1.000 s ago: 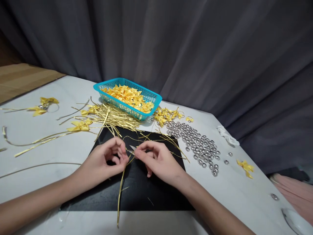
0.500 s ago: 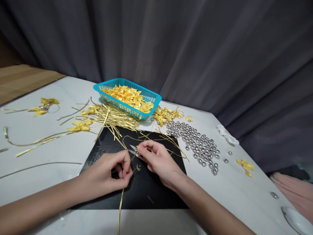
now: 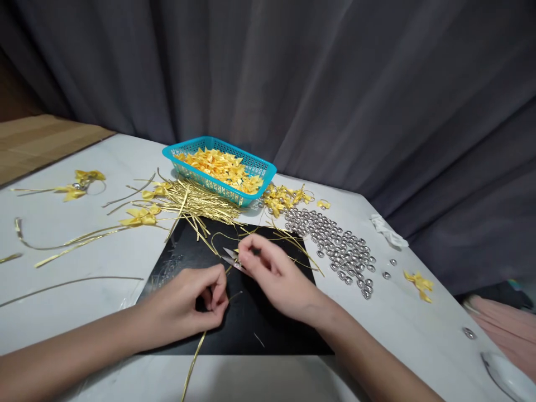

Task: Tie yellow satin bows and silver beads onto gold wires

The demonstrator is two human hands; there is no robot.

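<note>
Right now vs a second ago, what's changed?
Left hand moved toward the wearer, away from the scissors, with the gold cord; the cord's lower part swung left and now runs out of the picture. No visible grab or release: right hand keeps the scissors. Turquoise basket and silver beads stayed put.

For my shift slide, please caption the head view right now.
Left hand pinches gold cord, right hand holds scissors over black mat; turquoise basket of yellow ribbon pieces beyond.
</note>
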